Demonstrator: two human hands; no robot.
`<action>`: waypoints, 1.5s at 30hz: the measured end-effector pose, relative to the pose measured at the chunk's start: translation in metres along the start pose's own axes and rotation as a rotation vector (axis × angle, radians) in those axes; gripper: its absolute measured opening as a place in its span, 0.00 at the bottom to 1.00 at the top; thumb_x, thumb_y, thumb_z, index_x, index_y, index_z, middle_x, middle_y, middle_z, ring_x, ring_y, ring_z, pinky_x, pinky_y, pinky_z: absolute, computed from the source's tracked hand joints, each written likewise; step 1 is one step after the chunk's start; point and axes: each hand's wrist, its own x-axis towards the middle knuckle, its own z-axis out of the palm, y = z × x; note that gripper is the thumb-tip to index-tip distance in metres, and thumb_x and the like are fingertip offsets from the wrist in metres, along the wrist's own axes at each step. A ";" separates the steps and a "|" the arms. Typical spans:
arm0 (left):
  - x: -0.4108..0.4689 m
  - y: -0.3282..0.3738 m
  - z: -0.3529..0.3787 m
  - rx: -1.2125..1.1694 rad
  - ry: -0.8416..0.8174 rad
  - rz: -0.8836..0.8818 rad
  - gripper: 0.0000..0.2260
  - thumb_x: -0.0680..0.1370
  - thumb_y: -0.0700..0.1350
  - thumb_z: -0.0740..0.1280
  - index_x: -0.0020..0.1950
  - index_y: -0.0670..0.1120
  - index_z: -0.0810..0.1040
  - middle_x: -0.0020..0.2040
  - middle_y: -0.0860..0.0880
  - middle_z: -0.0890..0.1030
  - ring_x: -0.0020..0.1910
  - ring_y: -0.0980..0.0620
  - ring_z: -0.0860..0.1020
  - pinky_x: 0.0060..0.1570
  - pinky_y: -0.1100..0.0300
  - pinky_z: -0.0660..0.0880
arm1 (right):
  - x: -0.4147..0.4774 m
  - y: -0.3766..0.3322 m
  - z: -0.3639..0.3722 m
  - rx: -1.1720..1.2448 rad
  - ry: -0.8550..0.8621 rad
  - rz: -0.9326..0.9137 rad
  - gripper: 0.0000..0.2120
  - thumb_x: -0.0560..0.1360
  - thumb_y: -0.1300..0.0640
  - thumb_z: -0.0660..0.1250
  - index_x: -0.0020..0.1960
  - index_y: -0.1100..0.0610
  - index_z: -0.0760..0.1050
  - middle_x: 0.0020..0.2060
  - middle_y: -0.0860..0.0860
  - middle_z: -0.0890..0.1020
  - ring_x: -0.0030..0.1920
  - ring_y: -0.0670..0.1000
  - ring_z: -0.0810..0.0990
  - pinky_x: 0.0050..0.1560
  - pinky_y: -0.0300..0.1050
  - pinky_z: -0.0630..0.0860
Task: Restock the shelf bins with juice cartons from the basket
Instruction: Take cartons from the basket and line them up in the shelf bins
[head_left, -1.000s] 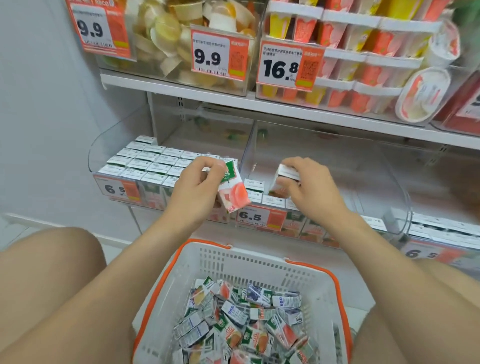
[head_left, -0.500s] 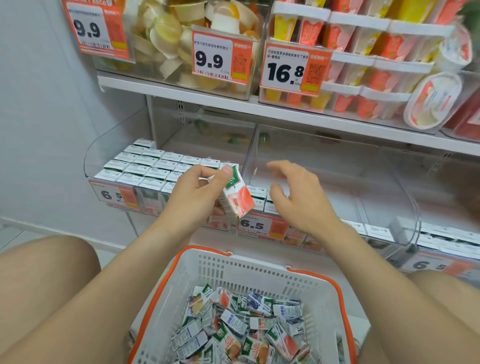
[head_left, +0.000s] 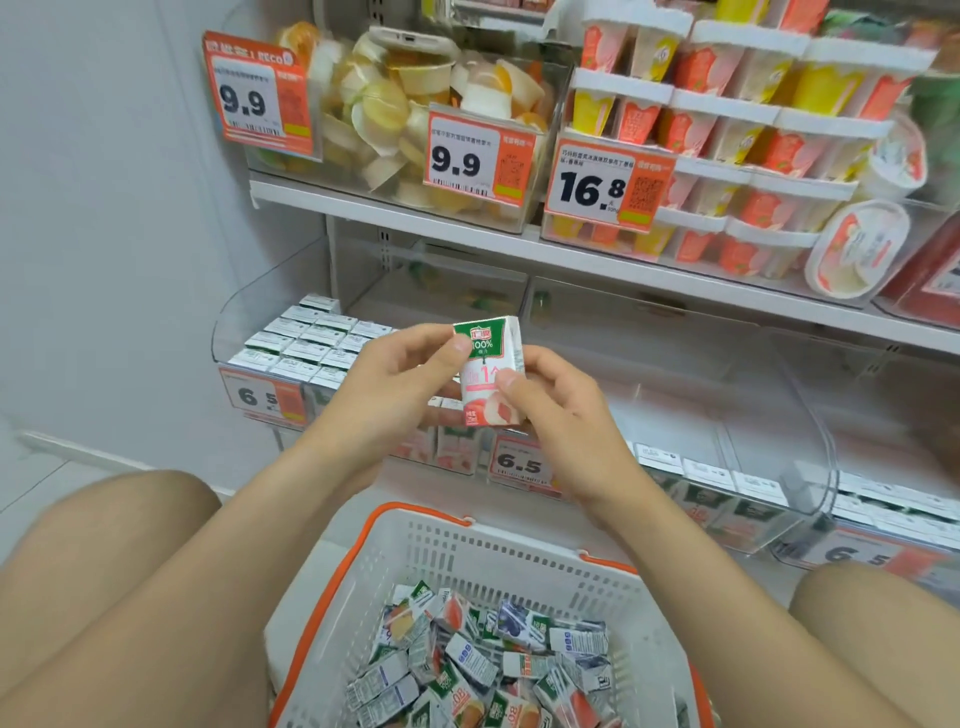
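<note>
Now both hands, left hand (head_left: 387, 382) and right hand (head_left: 558, 402), pinch the juice carton (head_left: 491, 371) upright.

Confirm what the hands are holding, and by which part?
One juice carton, upright. The left hand pinches its green upper part, thumb on the front; the right hand pinches its lower half, thumb on the front.

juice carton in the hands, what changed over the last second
The right hand let go of a carton it had set in the middle bin, came back across, and now pinches the juice carton together with the left hand. That carton went from tilted to upright, its front facing the camera. The left hand kept its hold throughout, and the basket stayed put.
</note>
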 end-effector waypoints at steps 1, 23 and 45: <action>0.000 0.001 -0.004 0.014 -0.006 0.012 0.11 0.86 0.49 0.66 0.65 0.49 0.83 0.56 0.47 0.87 0.52 0.46 0.86 0.49 0.51 0.85 | 0.001 -0.001 0.002 -0.017 -0.006 -0.006 0.11 0.84 0.58 0.66 0.65 0.53 0.81 0.54 0.51 0.88 0.55 0.56 0.86 0.61 0.56 0.82; 0.084 -0.065 -0.128 1.388 -0.134 -0.230 0.35 0.81 0.71 0.46 0.83 0.53 0.55 0.85 0.46 0.53 0.82 0.36 0.52 0.78 0.34 0.54 | 0.193 0.043 0.120 -0.730 0.085 -0.303 0.14 0.79 0.59 0.72 0.61 0.52 0.72 0.50 0.51 0.82 0.48 0.52 0.79 0.43 0.44 0.73; 0.073 -0.060 -0.116 1.320 0.101 -0.118 0.22 0.83 0.62 0.57 0.65 0.46 0.71 0.65 0.43 0.69 0.64 0.40 0.68 0.61 0.42 0.71 | 0.193 0.043 0.146 -0.796 -0.038 -0.206 0.22 0.79 0.60 0.61 0.73 0.53 0.73 0.61 0.55 0.82 0.62 0.56 0.80 0.61 0.51 0.77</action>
